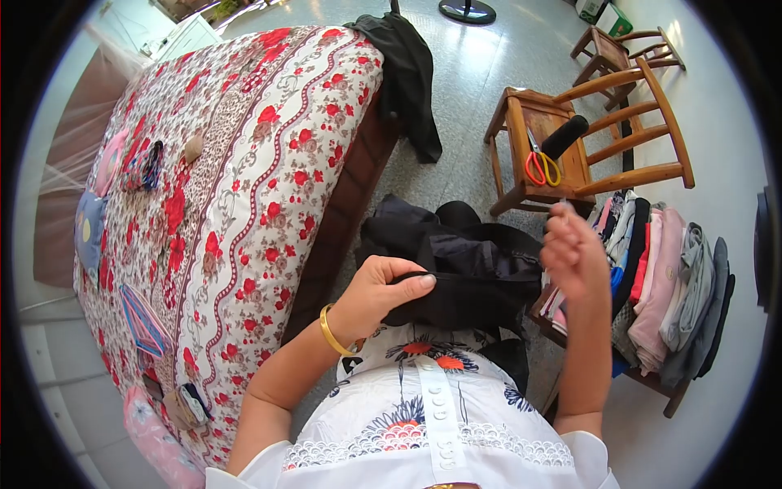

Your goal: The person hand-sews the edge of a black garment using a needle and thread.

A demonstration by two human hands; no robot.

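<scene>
Black cloth, which looks like a garment, lies bunched across my lap and hangs down in front of it. My left hand pinches its near edge between thumb and fingers. Raised to the right of the cloth, my right hand is closed with its fingertips together and slightly blurred. Whatever is at those fingertips is too small to make out. Beyond that hand, scissors with red and yellow handles rest on a wooden chair, beside a black spool-like roll.
A bed with a floral sheet fills the left side, with small folded items on it. Dark trousers drape over its corner. Folded clothes are stacked on a wooden seat at the right. A second wooden chair stands farther back.
</scene>
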